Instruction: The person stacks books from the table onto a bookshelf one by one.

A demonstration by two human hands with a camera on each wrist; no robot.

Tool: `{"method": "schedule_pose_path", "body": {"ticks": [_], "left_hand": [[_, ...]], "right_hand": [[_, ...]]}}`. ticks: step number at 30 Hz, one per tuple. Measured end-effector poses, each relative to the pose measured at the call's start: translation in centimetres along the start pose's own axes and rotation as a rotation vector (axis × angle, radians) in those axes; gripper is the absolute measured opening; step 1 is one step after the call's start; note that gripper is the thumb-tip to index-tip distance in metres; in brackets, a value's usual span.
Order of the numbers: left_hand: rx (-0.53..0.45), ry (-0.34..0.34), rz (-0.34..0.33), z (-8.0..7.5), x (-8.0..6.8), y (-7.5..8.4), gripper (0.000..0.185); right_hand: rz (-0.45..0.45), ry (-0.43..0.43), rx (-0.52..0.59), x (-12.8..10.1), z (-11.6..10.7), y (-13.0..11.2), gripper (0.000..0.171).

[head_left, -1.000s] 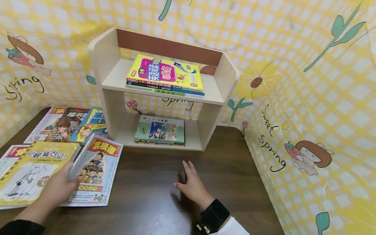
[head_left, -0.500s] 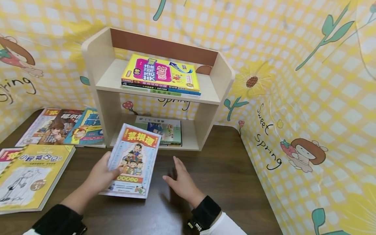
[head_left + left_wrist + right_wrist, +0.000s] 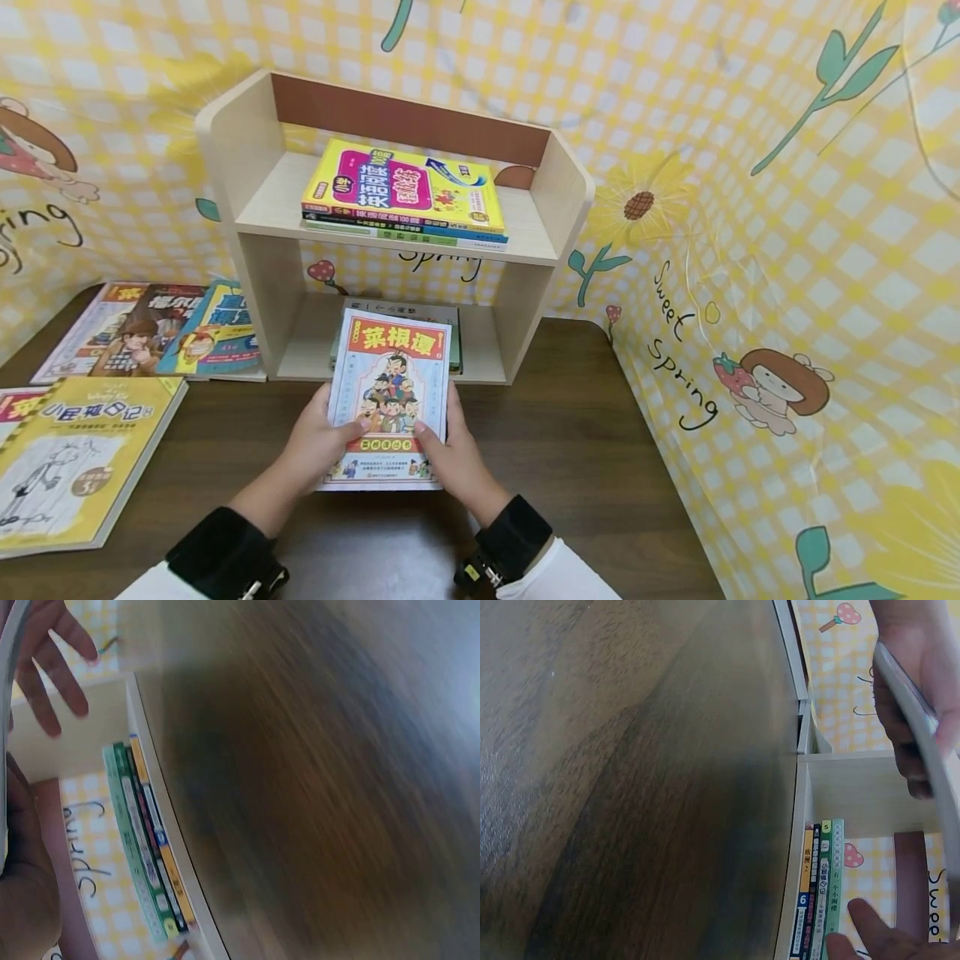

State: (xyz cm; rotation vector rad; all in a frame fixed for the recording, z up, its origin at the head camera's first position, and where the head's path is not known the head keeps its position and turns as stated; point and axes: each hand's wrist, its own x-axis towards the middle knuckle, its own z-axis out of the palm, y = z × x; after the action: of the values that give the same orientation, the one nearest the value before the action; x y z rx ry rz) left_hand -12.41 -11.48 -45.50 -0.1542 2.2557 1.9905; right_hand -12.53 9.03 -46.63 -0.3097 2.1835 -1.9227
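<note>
Both hands hold a light-blue book [image 3: 396, 379] with a red title band and cartoon figures, face up and leaning over the lower shelf's front in the head view. My left hand [image 3: 311, 437] grips its left edge, thumb on the cover. On the opposite edge, my right hand [image 3: 459, 458] has its thumb on the cover and its fingers behind. The left wrist view shows the right fingers [image 3: 52, 671] spread behind the book. Behind the held book, a small stack of books [image 3: 821, 892] lies on the lower shelf of a pale wooden bookshelf [image 3: 251, 150].
A yellow-topped stack of books [image 3: 405, 187] lies on the upper shelf. A yellow book [image 3: 82, 458] overlaps another at the table's left, with several overlapping magazines [image 3: 150, 329] beyond. The dark wooden table [image 3: 592, 467] meets a yellow checked cloth [image 3: 825, 275] at the back and right.
My left hand has drawn the light-blue book from the left pile rightward to in front of the bookshelf. The right hand, open beforehand, now holds its right edge.
</note>
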Motion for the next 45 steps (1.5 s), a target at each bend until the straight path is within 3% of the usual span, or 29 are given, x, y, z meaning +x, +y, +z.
{"method": "schedule_pose_path", "body": {"ticks": [6, 13, 19, 27, 33, 38, 45], "left_hand": [[-0.108, 0.028, -0.043, 1.3, 0.0, 0.3, 0.06], [-0.161, 0.059, -0.073, 1.8, 0.3, 0.0, 0.06], [-0.182, 0.037, -0.107, 1.6, 0.7, -0.4, 0.062], [-0.245, -0.001, -0.04, -0.7, 1.5, -0.3, 0.068], [-0.313, -0.031, -0.058, -3.3, 2.1, -0.8, 0.062], [-0.253, -0.082, -0.064, -4.6, 2.3, -1.0, 0.061], [-0.14, -0.23, -0.061, -4.9, 2.0, -1.0, 0.078]], "right_hand": [[-0.078, 0.031, 0.082, 0.1, 0.2, 0.1, 0.071], [-0.01, 0.135, 0.077, 0.5, 0.0, -0.3, 0.061], [0.044, 0.14, 0.088, 0.8, -0.6, -0.3, 0.06], [0.061, 0.008, 0.054, 0.7, -2.4, 0.2, 0.056], [0.092, -0.151, 0.04, 0.7, -4.3, 0.3, 0.055], [0.138, -0.266, 0.047, 0.6, -5.7, 0.0, 0.055], [0.162, -0.35, 0.03, 0.9, -6.6, -0.7, 0.054]]}}
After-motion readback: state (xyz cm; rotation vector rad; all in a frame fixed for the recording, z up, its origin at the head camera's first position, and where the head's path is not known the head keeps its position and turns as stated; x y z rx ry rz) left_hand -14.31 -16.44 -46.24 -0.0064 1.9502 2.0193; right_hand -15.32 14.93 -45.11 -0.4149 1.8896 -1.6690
